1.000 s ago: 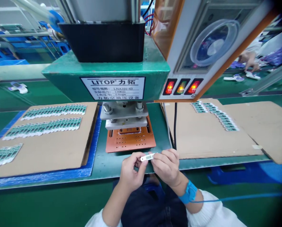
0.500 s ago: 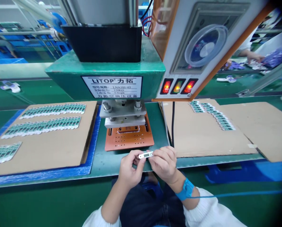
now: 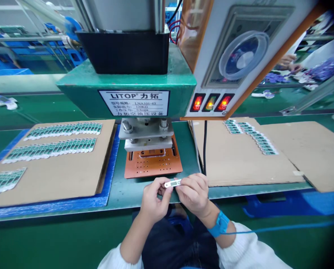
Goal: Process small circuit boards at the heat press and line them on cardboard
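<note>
Between the fingertips of both hands is a small white casing [image 3: 172,183] with a grey display window, much like a digital thermometer. My left hand [image 3: 155,201] pinches its left end, and my right hand [image 3: 194,194] grips the right end, partly covering it. Both hands are just in front of the press, above the bench's near edge. Behind them lies an orange perforated base plate [image 3: 152,170] with a slotted fixture [image 3: 152,152] on it. The press's metal head [image 3: 147,138] hangs over the rear of that plate.
Cardboard on the left [image 3: 71,172] carries several rows of green circuit boards [image 3: 50,149] in white casings. On the right cardboard [image 3: 231,164] lie more such boards [image 3: 263,144]. A black cable [image 3: 205,149] hangs beside the press. A blue cord [image 3: 267,230] runs from my right wristband. Another person's hands [image 3: 291,63] work at the far right.
My hands and the white casing stay nearly still. At the far right, the other person's hands have come closer together. The camera view has shifted very slightly.
</note>
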Demonstrator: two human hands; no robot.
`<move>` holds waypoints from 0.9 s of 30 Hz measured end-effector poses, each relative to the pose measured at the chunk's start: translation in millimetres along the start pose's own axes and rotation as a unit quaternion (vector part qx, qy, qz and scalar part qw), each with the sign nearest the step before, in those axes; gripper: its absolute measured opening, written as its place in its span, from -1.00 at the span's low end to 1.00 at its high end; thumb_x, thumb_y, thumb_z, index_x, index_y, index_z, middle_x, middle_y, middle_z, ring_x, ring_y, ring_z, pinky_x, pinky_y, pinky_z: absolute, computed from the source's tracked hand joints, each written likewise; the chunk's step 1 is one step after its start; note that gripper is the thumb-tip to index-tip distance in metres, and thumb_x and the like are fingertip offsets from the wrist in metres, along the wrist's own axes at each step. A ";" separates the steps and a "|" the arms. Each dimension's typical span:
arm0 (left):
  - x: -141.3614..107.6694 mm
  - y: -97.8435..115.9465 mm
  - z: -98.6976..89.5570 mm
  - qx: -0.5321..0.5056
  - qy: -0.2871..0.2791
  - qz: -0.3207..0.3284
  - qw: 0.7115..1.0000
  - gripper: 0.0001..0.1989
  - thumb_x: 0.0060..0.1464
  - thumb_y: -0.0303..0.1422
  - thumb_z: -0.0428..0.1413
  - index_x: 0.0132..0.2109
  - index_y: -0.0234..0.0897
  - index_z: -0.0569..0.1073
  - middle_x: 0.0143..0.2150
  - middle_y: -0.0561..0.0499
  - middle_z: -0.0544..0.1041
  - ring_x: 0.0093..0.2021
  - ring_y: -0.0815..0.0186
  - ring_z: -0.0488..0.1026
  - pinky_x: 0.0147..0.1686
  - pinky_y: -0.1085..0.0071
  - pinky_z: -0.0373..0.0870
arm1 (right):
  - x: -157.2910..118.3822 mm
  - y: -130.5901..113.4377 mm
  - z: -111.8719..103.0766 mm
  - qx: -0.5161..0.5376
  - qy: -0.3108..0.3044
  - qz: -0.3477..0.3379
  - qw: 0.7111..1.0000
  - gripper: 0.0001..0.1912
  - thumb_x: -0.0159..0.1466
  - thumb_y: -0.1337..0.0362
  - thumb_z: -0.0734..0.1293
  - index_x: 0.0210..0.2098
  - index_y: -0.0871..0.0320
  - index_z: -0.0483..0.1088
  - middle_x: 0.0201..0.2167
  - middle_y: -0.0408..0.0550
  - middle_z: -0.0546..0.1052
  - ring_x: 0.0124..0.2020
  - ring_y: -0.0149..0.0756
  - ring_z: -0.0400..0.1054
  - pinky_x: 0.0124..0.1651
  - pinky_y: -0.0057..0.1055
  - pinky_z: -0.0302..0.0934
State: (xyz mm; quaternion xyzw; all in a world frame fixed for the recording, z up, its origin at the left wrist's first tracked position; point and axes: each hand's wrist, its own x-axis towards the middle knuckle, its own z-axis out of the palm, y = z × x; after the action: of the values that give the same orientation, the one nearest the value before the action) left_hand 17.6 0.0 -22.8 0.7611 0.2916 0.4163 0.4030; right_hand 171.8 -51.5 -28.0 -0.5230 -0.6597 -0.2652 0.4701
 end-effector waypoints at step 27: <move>-0.7 0.2 0.0 0.001 0.000 -0.003 1.000 -0.90 0.23 -0.46 0.08 -0.11 -0.20 0.40 -0.45 0.15 0.45 -0.54 0.49 0.35 -0.51 0.61 0.32 | 1.6 0.0 -0.9 0.002 -0.008 -0.004 1.000 -0.70 0.20 0.58 0.43 -0.27 0.07 0.34 -0.43 -0.20 0.59 -0.34 -0.36 0.41 -0.10 -0.29 0.29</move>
State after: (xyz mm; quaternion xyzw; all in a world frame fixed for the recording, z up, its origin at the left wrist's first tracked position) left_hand 17.3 -0.7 -22.9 0.7608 0.2945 0.4145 0.4034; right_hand 172.1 -51.5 -26.2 -0.5215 -0.6662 -0.2621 0.4643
